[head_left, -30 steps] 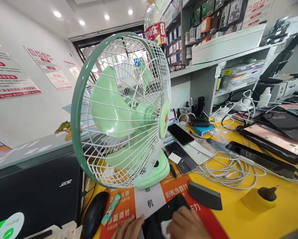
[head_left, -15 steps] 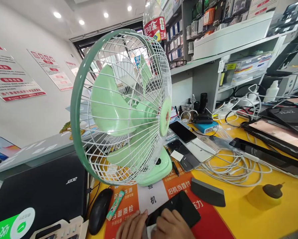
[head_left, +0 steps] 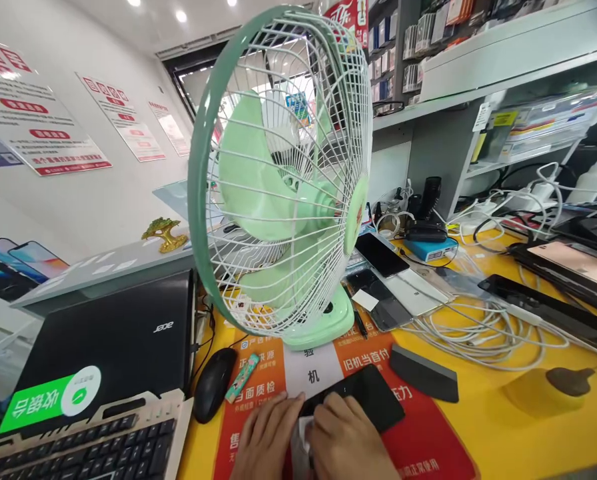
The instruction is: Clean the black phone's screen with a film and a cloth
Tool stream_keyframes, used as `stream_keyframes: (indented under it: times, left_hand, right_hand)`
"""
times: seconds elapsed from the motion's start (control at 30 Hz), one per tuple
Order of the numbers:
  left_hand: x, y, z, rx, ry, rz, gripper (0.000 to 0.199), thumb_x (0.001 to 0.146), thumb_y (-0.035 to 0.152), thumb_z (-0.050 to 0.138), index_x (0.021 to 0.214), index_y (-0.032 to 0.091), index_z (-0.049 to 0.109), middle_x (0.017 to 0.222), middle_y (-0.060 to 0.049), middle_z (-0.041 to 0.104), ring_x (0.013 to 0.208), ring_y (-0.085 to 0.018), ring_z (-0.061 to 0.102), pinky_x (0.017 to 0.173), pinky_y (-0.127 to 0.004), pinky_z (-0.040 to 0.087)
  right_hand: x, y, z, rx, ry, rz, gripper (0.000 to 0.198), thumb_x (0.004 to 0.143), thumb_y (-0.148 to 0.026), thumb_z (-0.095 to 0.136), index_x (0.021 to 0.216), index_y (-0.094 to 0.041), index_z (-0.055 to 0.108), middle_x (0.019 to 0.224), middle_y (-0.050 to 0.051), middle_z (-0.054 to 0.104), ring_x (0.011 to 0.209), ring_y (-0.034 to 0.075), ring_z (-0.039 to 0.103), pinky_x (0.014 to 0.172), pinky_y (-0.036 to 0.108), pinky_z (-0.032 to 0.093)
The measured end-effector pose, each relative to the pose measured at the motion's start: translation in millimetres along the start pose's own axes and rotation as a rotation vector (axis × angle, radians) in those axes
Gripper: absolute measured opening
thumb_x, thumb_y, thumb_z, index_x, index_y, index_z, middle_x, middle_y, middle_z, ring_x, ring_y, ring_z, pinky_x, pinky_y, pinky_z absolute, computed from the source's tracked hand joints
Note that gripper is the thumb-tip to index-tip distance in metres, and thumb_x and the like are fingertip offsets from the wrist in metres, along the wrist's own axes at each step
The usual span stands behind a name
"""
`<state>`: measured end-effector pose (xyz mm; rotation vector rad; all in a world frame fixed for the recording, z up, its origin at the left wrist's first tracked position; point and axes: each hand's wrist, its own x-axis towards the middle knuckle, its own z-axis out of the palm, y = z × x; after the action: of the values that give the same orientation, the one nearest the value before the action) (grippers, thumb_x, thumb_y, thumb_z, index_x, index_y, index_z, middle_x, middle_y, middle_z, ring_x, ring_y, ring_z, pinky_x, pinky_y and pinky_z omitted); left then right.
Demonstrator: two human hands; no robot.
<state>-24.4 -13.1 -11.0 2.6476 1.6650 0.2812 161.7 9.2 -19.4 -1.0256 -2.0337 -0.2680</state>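
My left hand (head_left: 268, 437) is at the bottom middle, its fingers bent and close together against a small grey-white object (head_left: 301, 437) whose kind I cannot make out. My right hand (head_left: 346, 440) has curled fingers at the other side of this object; its fingertips are partly hidden. Just beyond the knuckles, a black smartphone (head_left: 373, 397) lies slanted on the printed red and orange mat (head_left: 428, 440). Its near left end is covered by my hands. A black mouse (head_left: 215, 385) and a small green patterned packet (head_left: 242, 378) lie left of my left hand.
A green desk fan (head_left: 283, 180) towers in front of my hands. To the left are an Acer laptop (head_left: 128, 333) and a keyboard (head_left: 113, 450). At the right lie a dark grey block (head_left: 423, 373), coiled white cables (head_left: 483, 333), several phones, and a yellow bottle with a dark top (head_left: 538, 392).
The view has tilted down and turned left, showing more of the keyboard and of my hands. Both hands stay beside the smartphone, around the grey-white object.
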Motion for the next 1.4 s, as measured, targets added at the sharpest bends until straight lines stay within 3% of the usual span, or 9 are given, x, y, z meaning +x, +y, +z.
stream_keyframes:
  times: [0.1, 0.27, 0.37, 0.5, 0.57, 0.83, 1.07, 1.27, 1.4]
  left_hand:
    - [1, 2, -8, -0.044, -0.001, 0.014, 0.084, 0.067, 0.011, 0.059, 0.148, 0.025, 0.043, 0.139, -0.004, 0.062, 0.13, -0.026, 0.055, 0.113, -0.043, 0.042]
    - [2, 4, -19, -0.115, -0.043, 0.018, 0.082, 0.071, 0.019, 0.062, 0.15, 0.027, 0.039, 0.142, -0.005, 0.059, 0.131, -0.028, 0.053, 0.112, -0.047, 0.045]
    - [0, 4, -17, -0.105, -0.016, 0.019, 0.08, 0.074, 0.021, 0.062, 0.15, 0.028, 0.038, 0.142, -0.005, 0.059, 0.132, -0.028, 0.053, 0.111, -0.048, 0.045]
    - [-3, -2, -9, -0.058, 0.023, 0.044, 0.081, 0.074, 0.017, 0.06, 0.152, 0.023, 0.036, 0.144, -0.008, 0.057, 0.132, -0.028, 0.054, 0.11, -0.047, 0.047]
    - [-3, -4, -7, -0.045, 0.034, 0.06, 0.082, 0.073, 0.016, 0.059, 0.152, 0.021, 0.036, 0.144, -0.009, 0.057, 0.132, -0.028, 0.054, 0.109, -0.046, 0.048]
    - [-1, 0, -14, -0.101, -0.001, 0.016, 0.085, 0.073, 0.018, 0.064, 0.153, 0.026, 0.036, 0.143, -0.008, 0.058, 0.131, -0.03, 0.055, 0.109, -0.047, 0.048]
    - [-3, -3, -12, -0.039, 0.078, 0.09, 0.079, 0.077, 0.017, 0.059, 0.152, 0.024, 0.035, 0.144, -0.008, 0.058, 0.131, -0.028, 0.056, 0.108, -0.045, 0.049]
    - [-1, -1, -13, -0.048, 0.096, 0.074, 0.081, 0.075, 0.023, 0.061, 0.152, 0.025, 0.036, 0.139, -0.007, 0.062, 0.125, -0.03, 0.059, 0.103, -0.046, 0.053]
    - [-3, -2, -10, -0.029, 0.118, 0.097, 0.077, 0.076, 0.02, 0.058, 0.15, 0.023, 0.037, 0.14, -0.006, 0.061, 0.127, -0.028, 0.058, 0.105, -0.044, 0.052]
  right_hand:
    - [-16, 8, -24, 0.057, -0.019, -0.014, 0.024, 0.087, -0.025, 0.068, 0.068, -0.023, 0.054, 0.066, -0.003, 0.055, 0.069, 0.016, 0.046, 0.062, 0.032, 0.026]
    - [-27, 63, -78, 0.018, -0.175, 0.315, 0.022, 0.092, -0.014, 0.052, 0.086, -0.028, 0.068, 0.078, 0.0, 0.062, 0.081, 0.018, 0.052, 0.072, 0.032, 0.032]
    - [-16, 58, -60, -0.059, -0.157, 0.315, 0.018, 0.087, -0.012, 0.058, 0.081, -0.026, 0.068, 0.077, 0.001, 0.063, 0.081, 0.019, 0.052, 0.073, 0.034, 0.032]
    - [2, 5, -6, -0.016, -0.131, 0.016, 0.015, 0.079, -0.022, 0.074, 0.071, -0.021, 0.062, 0.073, -0.001, 0.063, 0.076, 0.017, 0.049, 0.069, 0.034, 0.03]
    - [6, -6, 3, 0.004, -0.137, -0.017, 0.017, 0.078, -0.027, 0.076, 0.072, -0.021, 0.062, 0.074, -0.001, 0.064, 0.078, 0.017, 0.048, 0.072, 0.034, 0.03]
    - [-12, 62, -61, -0.125, -0.067, 0.447, 0.019, 0.09, -0.011, 0.055, 0.082, -0.023, 0.068, 0.078, 0.003, 0.064, 0.083, 0.021, 0.05, 0.073, 0.036, 0.028]
    - [-9, -4, -24, -0.021, -0.023, 0.155, 0.013, 0.08, -0.013, 0.063, 0.07, -0.021, 0.058, 0.069, 0.001, 0.057, 0.072, 0.019, 0.044, 0.068, 0.035, 0.027]
    - [-22, 40, -66, -0.082, -0.07, 0.471, 0.017, 0.088, -0.012, 0.055, 0.082, -0.024, 0.065, 0.076, 0.002, 0.062, 0.083, 0.022, 0.05, 0.075, 0.036, 0.029]
    - [-23, 20, -53, -0.106, -0.059, 0.322, 0.016, 0.087, -0.012, 0.055, 0.076, -0.022, 0.062, 0.072, 0.003, 0.06, 0.075, 0.021, 0.047, 0.069, 0.036, 0.027]
